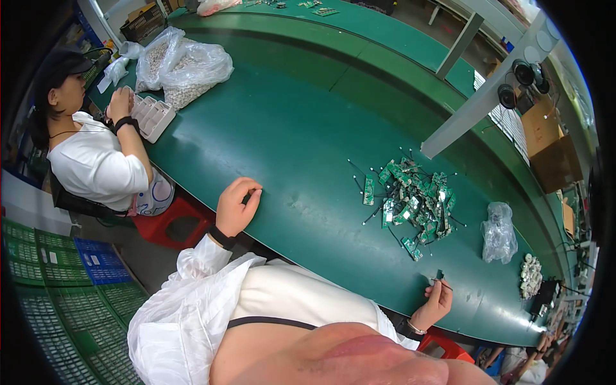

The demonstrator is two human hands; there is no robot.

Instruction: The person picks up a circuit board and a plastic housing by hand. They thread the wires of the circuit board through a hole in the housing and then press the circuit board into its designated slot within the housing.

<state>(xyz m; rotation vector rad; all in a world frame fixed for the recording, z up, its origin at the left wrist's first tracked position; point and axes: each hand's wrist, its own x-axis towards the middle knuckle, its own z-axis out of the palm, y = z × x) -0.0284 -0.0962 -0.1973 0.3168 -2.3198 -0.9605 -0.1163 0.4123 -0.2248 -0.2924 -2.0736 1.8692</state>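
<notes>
My right hand (pixel 435 305) is closed near the table's front edge, pinching a small dark circuit board (pixel 440 275) that points up from the fingertips; a thin dark lead seems to lie across the fingers. Farther left, my left hand (pixel 235 206) lies at the table edge. Its fingers are curled and the thumb tip comes close to the index finger; whether anything is between them is hidden. Beyond my right hand, a loose heap of green circuit boards (pixel 417 199) with black leads covers part of the green table (pixel 308 147).
Right of the heap lie a crumpled clear plastic bag (pixel 499 232) and a pile of small whitish parts (pixel 530 277). A grey post (pixel 475 96) rises behind. At far left, a seated person (pixel 96 147) handles a pale compartment tray (pixel 153 118) beside filled plastic bags (pixel 186 67).
</notes>
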